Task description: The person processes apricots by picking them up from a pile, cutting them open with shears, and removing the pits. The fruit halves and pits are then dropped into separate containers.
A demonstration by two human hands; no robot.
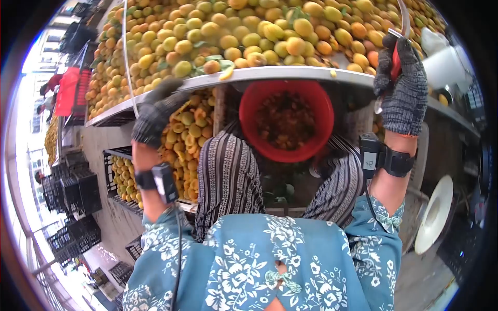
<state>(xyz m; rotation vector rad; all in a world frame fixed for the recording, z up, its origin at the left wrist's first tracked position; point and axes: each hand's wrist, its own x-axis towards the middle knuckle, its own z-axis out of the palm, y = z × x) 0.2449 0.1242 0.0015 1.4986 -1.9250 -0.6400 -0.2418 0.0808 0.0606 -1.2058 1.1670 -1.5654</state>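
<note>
My right hand (pixel 402 85), in a dark grey knitted glove, is closed around a red-handled tool (pixel 396 63) at the table's right front edge. Bits of metal show near the grip; the kind of tool is not clear. My left hand (pixel 155 111), gloved alike and blurred by motion, hovers by the table's edge (pixel 192 83) at left, over a crate of cut apricots (pixel 189 135). Its fingers are smeared. Whole yellow-orange apricots (pixel 249 31) cover the tabletop in front of me. Between my knees stands a red bucket (pixel 246 140) with brown pits and scraps inside.
A second black crate of apricots (pixel 124 179) sits on the floor at left. Stacked black crates (pixel 78 192) and a red crate (pixel 72 90) stand farther left. At right are a white container (pixel 445 67) and a pale round dish (pixel 434 215).
</note>
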